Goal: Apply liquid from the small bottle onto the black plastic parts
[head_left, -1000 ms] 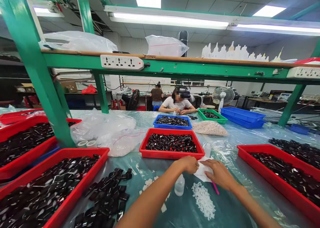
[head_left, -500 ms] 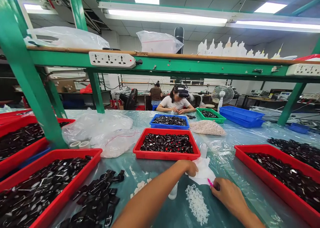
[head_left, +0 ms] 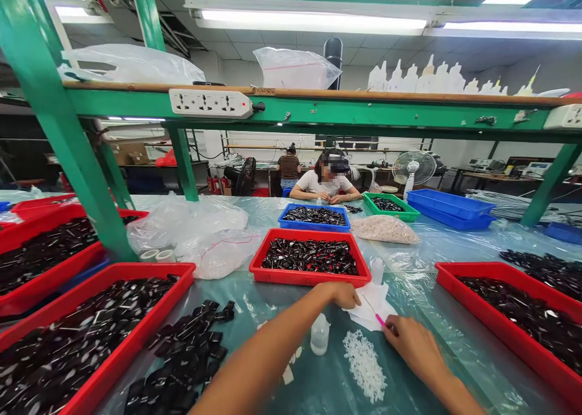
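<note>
A wide desk (head_left: 254, 309) under clear plastic sheeting carries everything here, with a green steel frame (head_left: 68, 136) and shelf standing over it. Red trays of small black parts sit on three sides: one at the near left (head_left: 136, 336), one at the right (head_left: 459, 269), and a smaller red tray (head_left: 313, 276) straight ahead. Behind that lie a blue tray (head_left: 313, 226) and a green tray (head_left: 386, 213), where another person (head_left: 325, 184) sits facing this way. A crumpled clear bag (head_left: 195, 233) rests left of centre, and a loose heap of black parts (head_left: 182, 354) spreads on the desk beside the near left tray.

Just in front of the middle red tray lies a white tissue (head_left: 370, 306). The left hand (head_left: 342, 295) rests on the tissue's left edge, fingers curled down; whether its grip closes on anything cannot be told. The right hand (head_left: 411, 345) sits near the tissue's lower right corner, its grip pinched on a thin pink stick (head_left: 379, 320) whose tip lies on the tissue. Between the forearms are a pile of white pellets (head_left: 364, 363) and a small clear bottle (head_left: 319, 335) standing upright
</note>
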Tool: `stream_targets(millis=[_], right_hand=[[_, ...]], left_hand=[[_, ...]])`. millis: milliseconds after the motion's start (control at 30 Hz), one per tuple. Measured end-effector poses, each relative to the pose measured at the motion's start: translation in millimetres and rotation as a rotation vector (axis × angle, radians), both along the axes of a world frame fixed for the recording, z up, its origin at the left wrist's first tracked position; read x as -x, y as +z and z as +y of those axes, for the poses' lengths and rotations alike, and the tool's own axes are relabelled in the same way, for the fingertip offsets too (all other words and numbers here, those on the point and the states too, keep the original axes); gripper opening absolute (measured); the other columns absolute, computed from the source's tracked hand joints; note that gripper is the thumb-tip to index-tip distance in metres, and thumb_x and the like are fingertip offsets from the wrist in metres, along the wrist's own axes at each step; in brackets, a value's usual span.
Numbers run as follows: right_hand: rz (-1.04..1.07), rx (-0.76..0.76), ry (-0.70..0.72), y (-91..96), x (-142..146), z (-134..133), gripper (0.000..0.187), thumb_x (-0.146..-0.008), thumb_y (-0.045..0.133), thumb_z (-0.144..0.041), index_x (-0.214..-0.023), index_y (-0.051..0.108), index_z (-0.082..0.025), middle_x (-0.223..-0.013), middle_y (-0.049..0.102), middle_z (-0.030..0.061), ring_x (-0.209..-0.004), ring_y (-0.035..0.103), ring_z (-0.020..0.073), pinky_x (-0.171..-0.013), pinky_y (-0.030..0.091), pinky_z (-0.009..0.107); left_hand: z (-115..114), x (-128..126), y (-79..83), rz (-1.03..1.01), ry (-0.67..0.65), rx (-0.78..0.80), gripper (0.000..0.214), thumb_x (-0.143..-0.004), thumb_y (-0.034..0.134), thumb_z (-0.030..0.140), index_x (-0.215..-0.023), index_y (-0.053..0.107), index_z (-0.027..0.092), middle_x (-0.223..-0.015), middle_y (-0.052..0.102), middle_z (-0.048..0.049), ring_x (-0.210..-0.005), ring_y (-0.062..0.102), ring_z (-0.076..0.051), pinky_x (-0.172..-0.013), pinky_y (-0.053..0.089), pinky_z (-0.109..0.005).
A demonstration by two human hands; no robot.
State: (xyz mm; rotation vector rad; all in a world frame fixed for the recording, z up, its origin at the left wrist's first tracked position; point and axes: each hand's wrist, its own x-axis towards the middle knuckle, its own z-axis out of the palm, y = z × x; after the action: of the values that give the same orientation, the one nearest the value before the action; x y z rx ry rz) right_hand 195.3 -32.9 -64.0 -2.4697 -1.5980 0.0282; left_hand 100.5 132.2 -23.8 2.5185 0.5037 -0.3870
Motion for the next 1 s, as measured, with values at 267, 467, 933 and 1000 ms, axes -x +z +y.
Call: stream_targets(millis=[267,467,933,1000], right_hand=[[-0.041,-0.083,0.024,7.5,2,-4,0.037,-0.089,0.036,-0.028,-0.099,0.069,-0.016,-0.083,0.073,0.0109,-0.077,0.068,0.0337,-0.063,0.05,0.043],[-0.021,-0.307,0.311,5.6,32,-2,0.037,-0.08,0.034,-0.02,-0.09,0.07,-0.023,-0.101,0.07,0.0052,-0.091,0.066,0.023,-0.081,0.049,0.038],[-0.146,-0.896,0.814,9.8,133,-22,0.025,-0.077,0.036,0.0,-0.064,0.037,-0.022,-0.049,0.046,-0.0042,-0.043,0.042,0.0103,-0.051,0.039,0.024],[-0.168,-0.893,0.841,-2.0,135,-22,0.024,-0.076,0.037,0.0,-0.066,0.038,-0.022,-0.05,0.047,-0.0032,-0.044,0.042,0.011,-0.053,0.04,0.025]], left_hand=[[9,99,49.9,-0.35,0.165,-0.014,0.024,-0.09,0.05,0.02,-0.11,0.06,0.013,-0.112,0.066,-0.0079,-0.101,0.062,-0.021,-0.09,0.047,-0.041],[-11,222,47.8,-0.444,0.499,-0.163,0.034,-0.088,0.04,0.018,-0.115,0.062,0.016,-0.122,0.063,-0.0084,-0.114,0.056,-0.022,-0.096,0.042,-0.032],[-47,299,-17.2,-0.312,0.677,-0.35,0.037,-0.066,0.055,-0.004,-0.09,0.072,0.018,-0.123,0.061,-0.0116,-0.126,0.041,-0.033,-0.108,0.017,-0.054],[-46,299,-18.5,-0.357,0.692,-0.308,0.032,-0.064,0.059,-0.004,-0.083,0.072,0.018,-0.12,0.062,-0.0107,-0.126,0.041,-0.033,-0.109,0.013,-0.053]])
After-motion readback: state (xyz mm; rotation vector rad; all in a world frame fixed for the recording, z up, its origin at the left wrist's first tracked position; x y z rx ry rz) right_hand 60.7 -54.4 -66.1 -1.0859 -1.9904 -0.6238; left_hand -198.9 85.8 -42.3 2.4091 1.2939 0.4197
